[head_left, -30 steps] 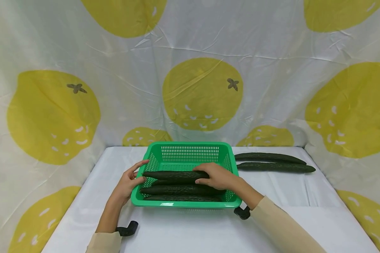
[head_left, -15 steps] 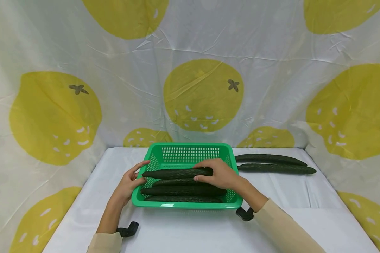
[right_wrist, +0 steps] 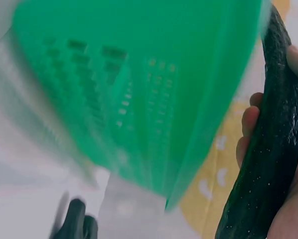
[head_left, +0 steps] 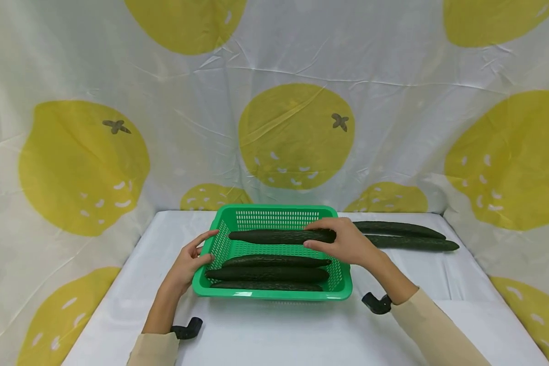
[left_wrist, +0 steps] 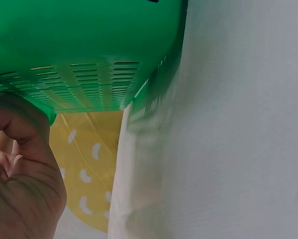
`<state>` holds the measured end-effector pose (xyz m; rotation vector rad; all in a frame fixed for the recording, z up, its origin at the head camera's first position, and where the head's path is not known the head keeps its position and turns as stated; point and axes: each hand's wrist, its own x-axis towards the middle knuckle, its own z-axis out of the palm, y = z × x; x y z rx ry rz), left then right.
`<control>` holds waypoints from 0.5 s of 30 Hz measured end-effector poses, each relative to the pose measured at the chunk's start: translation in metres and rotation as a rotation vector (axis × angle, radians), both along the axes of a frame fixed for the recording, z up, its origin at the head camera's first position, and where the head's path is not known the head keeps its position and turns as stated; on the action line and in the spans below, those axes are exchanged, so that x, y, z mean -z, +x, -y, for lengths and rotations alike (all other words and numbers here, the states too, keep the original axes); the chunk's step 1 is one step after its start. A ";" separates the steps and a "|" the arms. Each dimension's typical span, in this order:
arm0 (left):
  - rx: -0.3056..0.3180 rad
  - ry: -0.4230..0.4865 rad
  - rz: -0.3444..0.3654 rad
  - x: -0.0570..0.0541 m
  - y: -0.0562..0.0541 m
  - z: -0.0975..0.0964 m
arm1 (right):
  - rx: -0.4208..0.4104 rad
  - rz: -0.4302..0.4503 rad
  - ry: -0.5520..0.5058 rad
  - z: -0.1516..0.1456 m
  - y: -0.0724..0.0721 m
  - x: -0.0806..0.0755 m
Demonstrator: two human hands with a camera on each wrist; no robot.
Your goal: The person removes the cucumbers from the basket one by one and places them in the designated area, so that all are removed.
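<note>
A green plastic basket (head_left: 272, 294) with slotted walls stands mid-table in the head view. My left hand (head_left: 183, 267) holds its left rim; the left wrist view has that hand beside the basket wall (left_wrist: 89, 40). With fingers and thumb, my right hand (head_left: 349, 245) grips the right end of a dark green cucumber (head_left: 270, 236), held level over the back part of the basket. The right wrist view shows this cucumber (right_wrist: 271, 134) between thumb and fingers, outside the blurred basket. Three more cucumbers (head_left: 267, 275) lie side by side along the basket's front.
To the right of the basket, two cucumbers (head_left: 412, 243) lie on the white cloth-covered table (head_left: 274, 335), partly hidden by my right hand and the basket. A curtain (head_left: 297, 137) with yellow lemon print surrounds the back and sides. Black wrist mounts (head_left: 187, 328) hang at both wrists.
My right hand has lifted one cucumber from above the others and moved it back and to the right. My left hand stays at the basket's left rim.
</note>
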<state>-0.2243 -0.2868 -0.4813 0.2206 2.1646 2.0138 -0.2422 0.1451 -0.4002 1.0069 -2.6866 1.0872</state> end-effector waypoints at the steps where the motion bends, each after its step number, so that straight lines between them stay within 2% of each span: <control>1: -0.001 0.002 0.000 0.000 0.000 0.000 | 0.010 0.002 0.001 -0.005 0.001 0.000; 10: -0.005 -0.001 0.004 -0.001 -0.001 -0.001 | 0.088 0.028 0.023 -0.053 0.004 0.006; 15: -0.016 -0.012 0.012 -0.001 -0.001 -0.002 | 0.172 0.047 0.043 -0.081 0.006 0.010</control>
